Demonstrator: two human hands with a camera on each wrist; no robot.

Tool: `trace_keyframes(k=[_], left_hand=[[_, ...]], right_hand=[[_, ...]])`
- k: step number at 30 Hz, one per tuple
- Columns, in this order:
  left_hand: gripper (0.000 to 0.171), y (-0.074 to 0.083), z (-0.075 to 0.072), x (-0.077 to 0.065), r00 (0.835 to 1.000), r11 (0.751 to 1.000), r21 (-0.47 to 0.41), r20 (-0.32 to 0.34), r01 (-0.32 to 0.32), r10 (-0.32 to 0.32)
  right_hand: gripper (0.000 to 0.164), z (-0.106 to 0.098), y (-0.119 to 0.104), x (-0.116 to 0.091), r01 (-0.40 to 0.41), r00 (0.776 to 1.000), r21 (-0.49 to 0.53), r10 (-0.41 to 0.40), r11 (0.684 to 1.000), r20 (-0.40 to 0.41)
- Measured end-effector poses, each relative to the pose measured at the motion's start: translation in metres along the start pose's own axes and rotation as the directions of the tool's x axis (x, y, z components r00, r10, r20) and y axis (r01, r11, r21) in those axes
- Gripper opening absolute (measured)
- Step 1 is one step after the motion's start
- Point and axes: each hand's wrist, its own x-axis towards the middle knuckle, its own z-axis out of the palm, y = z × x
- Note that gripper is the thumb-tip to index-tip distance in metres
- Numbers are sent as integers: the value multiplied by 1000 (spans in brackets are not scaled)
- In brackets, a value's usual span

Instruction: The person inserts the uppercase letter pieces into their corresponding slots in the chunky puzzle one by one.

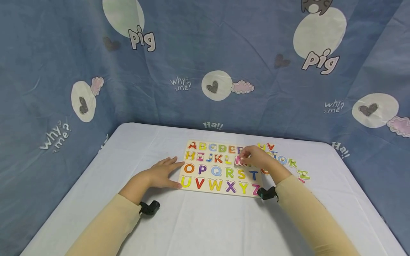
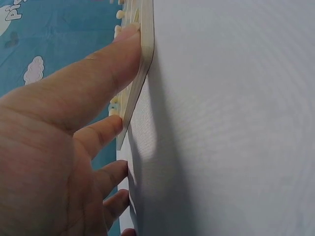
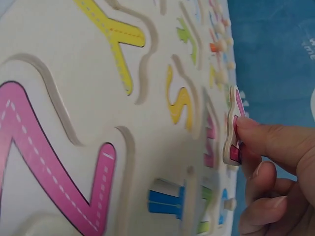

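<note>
My right hand (image 1: 256, 157) reaches over the right part of the letter board (image 1: 209, 177), its forearm running up and leftward in a beige sleeve (image 1: 307, 209), with the hand angled left and the fingertips dipped toward the board. That grip is narrow: the thumb and a finger pinch a pink letter piece (image 3: 231, 135), the thumb against its pink face, while the other fingers curl in below. In my right wrist view the piece is tilted up on edge; whether its lower rim touches the board, I cannot tell. From the head view it sits near the right end of the second row, just beside the yellow L (image 1: 228, 160). My left hand (image 1: 161, 174) comes in from the lower left, fingers spread wide and holding nothing in a pinch. Its thumb rests at the board's near left corner and the index fingertip touches the left edge, with the remaining fingers stretched out beyond it, low over the white tabletop (image 1: 192, 224). Beyond the board's right side lie loose letters, among them a red V (image 1: 270, 146), a blue Q (image 1: 282, 160) and a green R (image 1: 292, 163).
</note>
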Motion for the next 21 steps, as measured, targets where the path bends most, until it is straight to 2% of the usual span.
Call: trace_keyframes(k=[11,21], left_hand=[[96,1,1,-1,1000,1000,1,3,5,-5],[96,0,1,1,1000,1000,8,-3,2,-1]], right_hand=[[10,12,10,12,-30,1000,33,30,999,-9],[9,16,10,12,-46,997,45,48,998,-54]])
